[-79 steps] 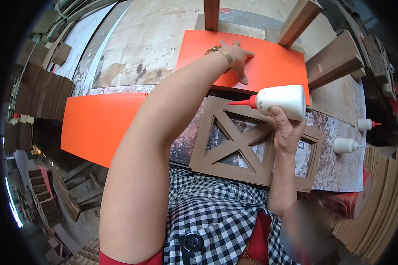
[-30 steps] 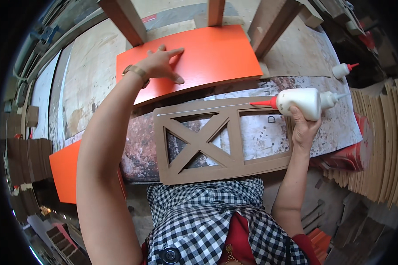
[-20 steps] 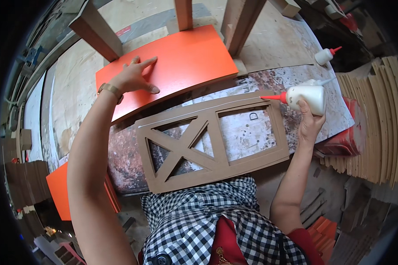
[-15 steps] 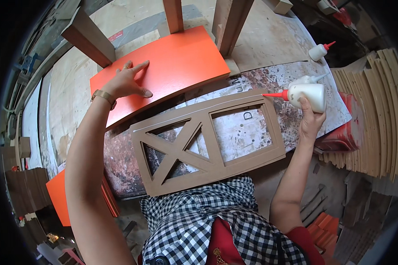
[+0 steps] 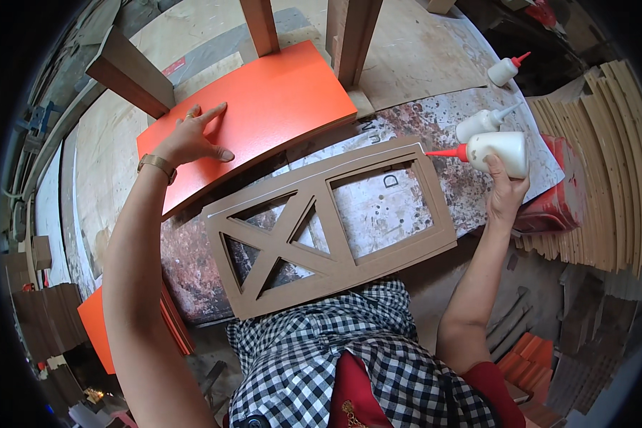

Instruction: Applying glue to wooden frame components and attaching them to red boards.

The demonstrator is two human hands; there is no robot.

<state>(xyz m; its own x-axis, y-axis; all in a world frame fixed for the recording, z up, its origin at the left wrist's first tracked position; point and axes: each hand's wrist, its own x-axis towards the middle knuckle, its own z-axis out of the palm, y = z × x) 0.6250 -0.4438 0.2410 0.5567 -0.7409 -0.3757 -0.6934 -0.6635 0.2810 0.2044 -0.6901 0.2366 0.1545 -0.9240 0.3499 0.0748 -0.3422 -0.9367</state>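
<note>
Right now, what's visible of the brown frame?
The brown frame looks like fibreboard: flat, an X brace filling its left part, an open rectangle on the right. Doubled edges suggest stacked layers. It lies slanted on the table, left end lower in view. A thin white line runs along its far bar. A red nozzle points at the far right corner; contact unclear.

Orange panel [image 5: 278,100], brown frame [image 5: 339,225], white bottle [image 5: 503,151], red nozzle [image 5: 446,153], checked apron [image 5: 321,342].

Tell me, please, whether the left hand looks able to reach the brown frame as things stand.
Probably yes: the left hand is spread on the orange panel, holding nothing, and the brown frame lies close by, with nothing seen blocking the way.
</note>
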